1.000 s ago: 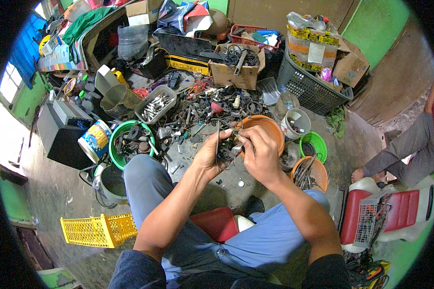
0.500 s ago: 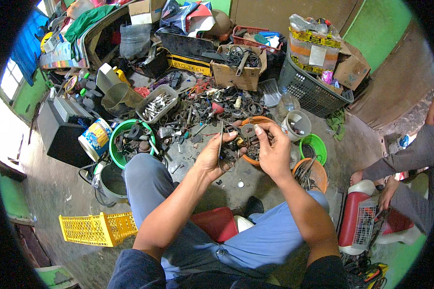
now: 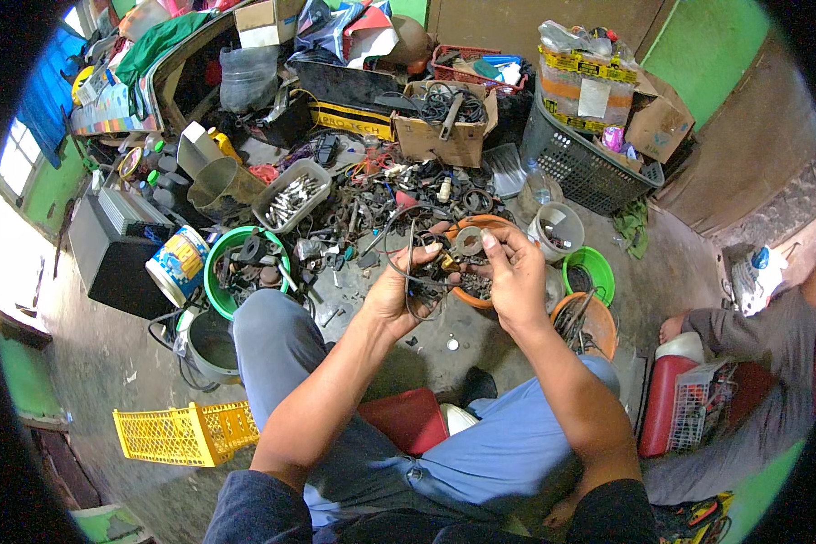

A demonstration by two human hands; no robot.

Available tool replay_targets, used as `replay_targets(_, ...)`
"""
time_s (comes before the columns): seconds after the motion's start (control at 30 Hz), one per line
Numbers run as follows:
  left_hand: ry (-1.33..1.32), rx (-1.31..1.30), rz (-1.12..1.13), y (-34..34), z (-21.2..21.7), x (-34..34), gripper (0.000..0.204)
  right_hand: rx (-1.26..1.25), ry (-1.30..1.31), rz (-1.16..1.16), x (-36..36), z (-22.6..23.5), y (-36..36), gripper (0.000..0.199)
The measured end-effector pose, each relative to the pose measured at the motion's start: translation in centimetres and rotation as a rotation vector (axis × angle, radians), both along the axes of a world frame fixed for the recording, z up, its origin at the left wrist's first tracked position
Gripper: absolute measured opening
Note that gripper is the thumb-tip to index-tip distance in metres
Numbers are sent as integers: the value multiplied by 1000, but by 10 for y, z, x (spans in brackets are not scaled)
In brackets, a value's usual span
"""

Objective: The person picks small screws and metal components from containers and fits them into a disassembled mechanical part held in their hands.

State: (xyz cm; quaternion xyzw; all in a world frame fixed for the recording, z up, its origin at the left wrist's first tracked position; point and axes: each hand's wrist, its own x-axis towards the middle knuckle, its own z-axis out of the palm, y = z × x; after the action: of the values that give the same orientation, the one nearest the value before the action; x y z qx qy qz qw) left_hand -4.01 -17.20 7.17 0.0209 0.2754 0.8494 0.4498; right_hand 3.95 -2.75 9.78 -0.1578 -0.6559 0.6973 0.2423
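One ring-shaped pc (image 3: 462, 247) was pinched btwn thumb & fingers of the R hand (image 3: 519, 279), held up just above the nearer orange tub (image 3: 472, 301). By the L hand (image 3: 395, 288) a dark wired part (image 3: 433, 272) was grasped, w/ a brass-coloured bit showing & thin wire looped past the thumb; exact grip partly hidden, can't tell which fingers bore it.

Handling (judged): ring prob. light, stiff, not fragile, poss. slick if greasy; best taken by its outer rim. Wired part prob. light too, but floppy & apt to snag; best taken by its solid body, not the wires.

Qty in hands: 1 ring, 1 wired part. Around them were counted: 2 orange tubs, incl. a farther-R one (image 3: 607, 319) w/ rods or wires in it; 2 green tubs, 1 at L (image 3: 210, 281) filled w/ dark parts, 1 smaller at R (image 3: 605, 272); 1 whitish bkt (image 3: 569, 218); 1 grey tray (image 3: 324, 186) of slim white-&-metal pcs, too many to count. Parts heap (image 3: 372, 204) likewise uncountable. Farther out: 1 yellow crate (image 3: 199, 440) at L, 1 dark basket (image 3: 598, 177), 1 cable-filled carton (image 3: 440, 143), & 1 co-worker's leg (image 3: 743, 331) at far R.
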Motion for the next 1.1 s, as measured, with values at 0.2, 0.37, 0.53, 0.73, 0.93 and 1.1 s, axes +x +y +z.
replay_targets(0.2, -22, 8, 5, -1, -3, -1, 55, -175, -21, 44, 0, -5, 3, 17)
replay_targets(0.37, -68, 40, -7, -3, -9, -4, 53, -350, -52, 100, -1, -9, 6, 18)
replay_targets(0.53, -126, 87, 5, -1, -9, -4, 51, -437, -65, 157, 0, -6, 7, 18)
replay_targets(0.73, -185, 106, -31, -4, -16, -8, 49, -504, -95, 178, -2, -10, 10, 19)
replay_targets(0.93, -212, 115, 39, 1, -5, 0, 36, -540, -115, 179, 2, -11, 14, 19)
replay_targets(1.1, -228, 242, 14, 7, 0, 5, 33, -691, -69, 183, 7, -7, 26, 20)
